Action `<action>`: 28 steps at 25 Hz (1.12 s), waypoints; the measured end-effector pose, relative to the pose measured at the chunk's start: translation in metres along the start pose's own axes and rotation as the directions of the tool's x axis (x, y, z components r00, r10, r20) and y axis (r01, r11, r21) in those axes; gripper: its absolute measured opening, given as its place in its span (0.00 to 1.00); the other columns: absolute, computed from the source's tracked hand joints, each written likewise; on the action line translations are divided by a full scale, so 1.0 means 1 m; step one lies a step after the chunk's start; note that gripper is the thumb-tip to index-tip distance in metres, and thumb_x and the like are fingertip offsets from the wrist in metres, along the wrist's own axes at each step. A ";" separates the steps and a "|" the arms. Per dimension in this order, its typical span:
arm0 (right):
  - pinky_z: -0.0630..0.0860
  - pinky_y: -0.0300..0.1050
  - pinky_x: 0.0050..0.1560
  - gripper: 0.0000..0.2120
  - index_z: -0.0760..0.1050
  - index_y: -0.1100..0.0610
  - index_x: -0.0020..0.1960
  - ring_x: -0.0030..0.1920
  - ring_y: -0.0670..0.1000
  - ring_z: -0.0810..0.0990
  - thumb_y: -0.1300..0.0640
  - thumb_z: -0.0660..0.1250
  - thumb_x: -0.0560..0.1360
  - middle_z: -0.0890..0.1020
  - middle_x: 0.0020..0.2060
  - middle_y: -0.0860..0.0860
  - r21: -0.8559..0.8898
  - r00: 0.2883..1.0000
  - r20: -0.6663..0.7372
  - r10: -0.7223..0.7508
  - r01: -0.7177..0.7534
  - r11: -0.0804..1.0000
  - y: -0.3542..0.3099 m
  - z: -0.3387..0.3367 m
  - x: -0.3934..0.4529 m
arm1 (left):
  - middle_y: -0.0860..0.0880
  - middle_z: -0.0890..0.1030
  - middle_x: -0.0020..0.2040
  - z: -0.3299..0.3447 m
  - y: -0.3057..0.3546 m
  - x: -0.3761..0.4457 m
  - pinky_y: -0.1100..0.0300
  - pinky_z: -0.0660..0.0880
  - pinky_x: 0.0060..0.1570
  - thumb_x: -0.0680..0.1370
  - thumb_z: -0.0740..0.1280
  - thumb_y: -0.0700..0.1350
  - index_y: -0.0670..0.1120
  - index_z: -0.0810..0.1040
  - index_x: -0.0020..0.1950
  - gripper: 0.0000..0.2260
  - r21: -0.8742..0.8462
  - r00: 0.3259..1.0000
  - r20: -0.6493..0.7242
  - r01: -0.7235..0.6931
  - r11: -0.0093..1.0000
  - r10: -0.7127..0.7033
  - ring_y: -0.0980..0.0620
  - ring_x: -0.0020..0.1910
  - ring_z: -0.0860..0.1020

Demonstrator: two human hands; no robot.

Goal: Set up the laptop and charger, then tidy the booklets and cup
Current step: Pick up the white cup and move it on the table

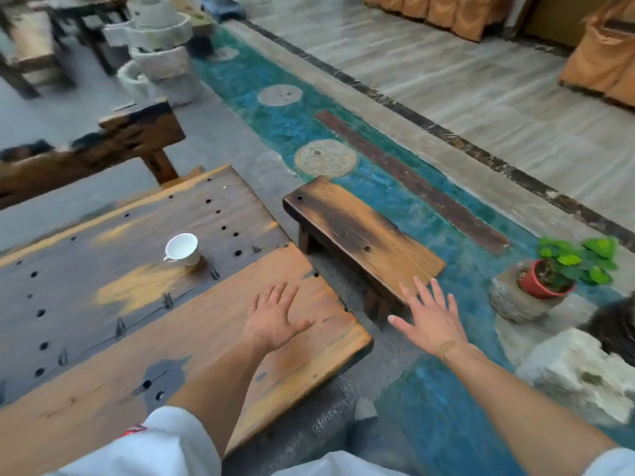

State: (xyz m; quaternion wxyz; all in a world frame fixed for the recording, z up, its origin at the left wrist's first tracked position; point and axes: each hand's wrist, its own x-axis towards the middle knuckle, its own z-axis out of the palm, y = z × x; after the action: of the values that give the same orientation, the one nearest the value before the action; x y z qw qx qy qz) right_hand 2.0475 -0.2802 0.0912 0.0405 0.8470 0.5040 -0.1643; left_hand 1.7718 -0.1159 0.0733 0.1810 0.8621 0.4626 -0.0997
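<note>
Both grips are wide open and holding nothing right now. Our left hand is spread flat, palm down, over the lighter plank at the near right corner of the table; we can't tell whether it's actually pressing on the wood or just hovering a hair above it. Our right hand is fingers-splayed too, hanging off the table edge over the gap, with its fingertips just at the near end of the small wooden stool.

Working outward from there: the only task thing we can see is the white cup, sitting upright on the darker part of the table. It lies up and to the left of the left hand, near but clearly apart from it, and well apart from the right hand. Its little handle points toward the left, slightly toward us, so away from both hands. So if the cup is what we go for, the left hand is the obvious pick, reaching forward-left across the plank seam.

No laptop, charger or booklets anywhere in view, so our guess is the setup part hasn't started and we'd need to look around first. Off to the right there's a potted plant on a stone, well out of the way.
</note>
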 end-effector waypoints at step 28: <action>0.46 0.61 0.77 0.37 0.48 0.44 0.80 0.79 0.56 0.40 0.30 0.53 0.76 0.46 0.80 0.48 -0.118 0.741 0.183 -0.646 0.669 0.734 -0.239 -0.035 0.208 | 0.51 0.52 0.81 -0.026 -0.147 -0.033 0.43 0.47 0.76 0.74 0.54 0.73 0.56 0.52 0.80 0.38 -0.280 0.712 -0.105 0.649 0.707 -0.695 0.48 0.79 0.52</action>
State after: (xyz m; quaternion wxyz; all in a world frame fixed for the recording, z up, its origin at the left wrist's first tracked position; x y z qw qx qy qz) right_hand 1.9401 0.0197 0.0812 0.0868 0.5941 0.7798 -0.1772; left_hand 1.6316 -0.0561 0.0756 0.1795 0.6123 0.7698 -0.0182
